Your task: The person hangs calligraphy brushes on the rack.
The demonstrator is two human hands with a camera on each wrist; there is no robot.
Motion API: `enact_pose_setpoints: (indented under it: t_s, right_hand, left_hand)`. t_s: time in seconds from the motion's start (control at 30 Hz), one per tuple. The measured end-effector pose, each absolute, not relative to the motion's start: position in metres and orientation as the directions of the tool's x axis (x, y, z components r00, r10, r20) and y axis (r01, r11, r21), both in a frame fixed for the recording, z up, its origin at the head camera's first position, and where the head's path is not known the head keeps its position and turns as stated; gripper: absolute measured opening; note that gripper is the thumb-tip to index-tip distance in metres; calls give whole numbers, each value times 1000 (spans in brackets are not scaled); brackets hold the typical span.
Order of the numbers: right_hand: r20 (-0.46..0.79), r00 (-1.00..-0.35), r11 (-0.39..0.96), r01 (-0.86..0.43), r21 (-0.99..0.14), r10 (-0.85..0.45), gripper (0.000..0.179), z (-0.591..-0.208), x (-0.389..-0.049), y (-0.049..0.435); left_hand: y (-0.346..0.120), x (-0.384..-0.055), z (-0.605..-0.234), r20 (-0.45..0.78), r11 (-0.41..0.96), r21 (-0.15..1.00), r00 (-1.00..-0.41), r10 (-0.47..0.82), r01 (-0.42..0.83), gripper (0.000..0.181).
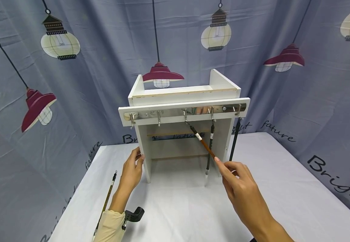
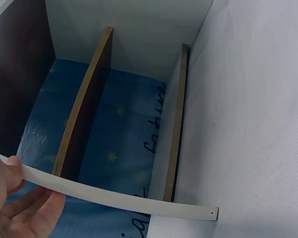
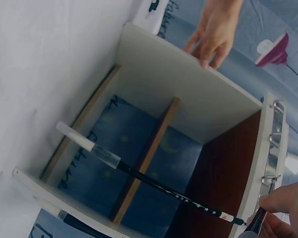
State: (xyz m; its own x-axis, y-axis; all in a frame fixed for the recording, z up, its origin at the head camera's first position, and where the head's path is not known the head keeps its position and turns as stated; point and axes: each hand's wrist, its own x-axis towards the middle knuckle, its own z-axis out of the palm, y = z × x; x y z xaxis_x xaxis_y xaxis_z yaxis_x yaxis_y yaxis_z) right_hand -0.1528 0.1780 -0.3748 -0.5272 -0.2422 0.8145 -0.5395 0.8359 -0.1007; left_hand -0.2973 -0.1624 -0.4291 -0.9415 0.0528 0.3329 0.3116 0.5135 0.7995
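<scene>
My left hand grips the left side panel of a white wooden rack. In the left wrist view the thumb lies on one face of the panel's edge and the fingers on the other. My right hand pinches a brown calligraphy brush and holds it slanting up to the left. The brush's top end is right at the middle hook of the metal hook strip. To its right, a black calligraphy brush with a clear cap hangs from another hook, and a second dark brush hangs at the far right.
Another brush lies on the white table at the left, beside my forearm. A wrist camera juts from my left sleeve. The rack's open top tray stands above the hook strip. A patterned curtain surrounds the table.
</scene>
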Motion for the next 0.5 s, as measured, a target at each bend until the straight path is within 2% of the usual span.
enact_pose_setpoints:
  t_s: [0.17, 0.5]
  right_hand:
    - [787, -569, 843, -524, -123, -239, 73, -377, -152, 178]
    - [815, -528, 849, -521, -89, -238, 81, -377, -154, 175]
  left_hand:
    - [-162, -297, -429, 328, 519, 798, -943, 52, 306, 48]
    - [-162, -297, -430, 333, 524, 793, -942, 52, 309, 48]
